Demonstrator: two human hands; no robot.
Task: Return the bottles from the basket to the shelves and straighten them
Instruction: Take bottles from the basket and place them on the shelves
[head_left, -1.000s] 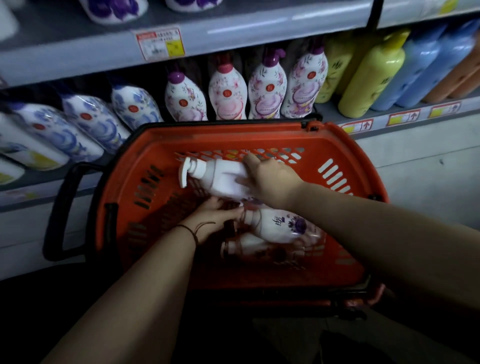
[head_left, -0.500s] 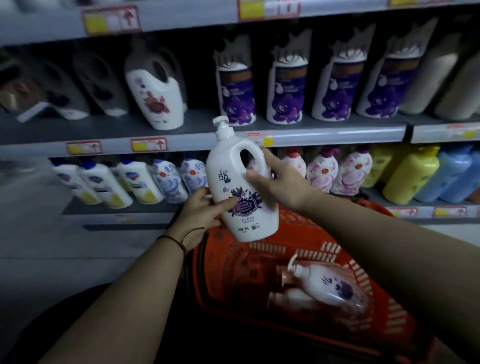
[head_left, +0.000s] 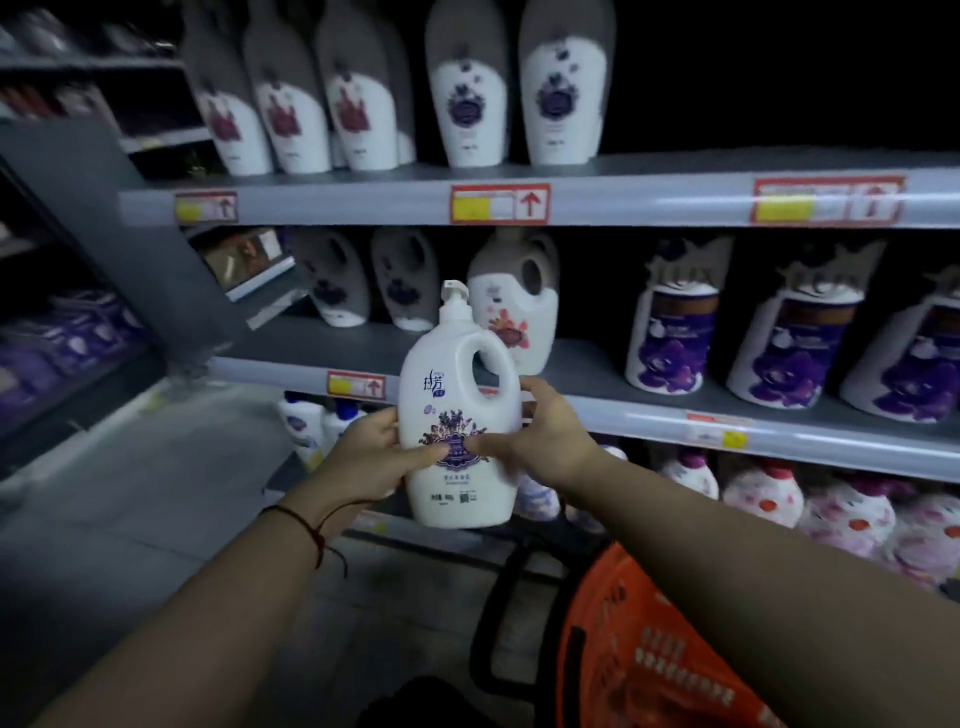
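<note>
At the centre of the frame I hold a white pump bottle (head_left: 460, 431) upright between both hands, in front of the middle shelf (head_left: 649, 410). My left hand (head_left: 371, 457) grips its left side, thumb lying across the purple label; my right hand (head_left: 540, 436) grips the right side just below the handle loop, thumb on the label and fingers curled behind. A dark cord (head_left: 311, 530) circles my left wrist.

Behind the bottle, on the middle shelf, stands a white jug with a red flower (head_left: 519, 312), and further right a row of purple-flowered bottles (head_left: 670, 332). Along the top shelf (head_left: 623, 200) in the upper part of the frame stands a line of tall white bottles (head_left: 467, 104), blurred. In the lower right, under my right forearm, sits the orange basket (head_left: 639, 654); I cannot tell what lies inside it. Pink-patterned bottles (head_left: 763, 493) fill the lowest shelf at the right edge.
</note>
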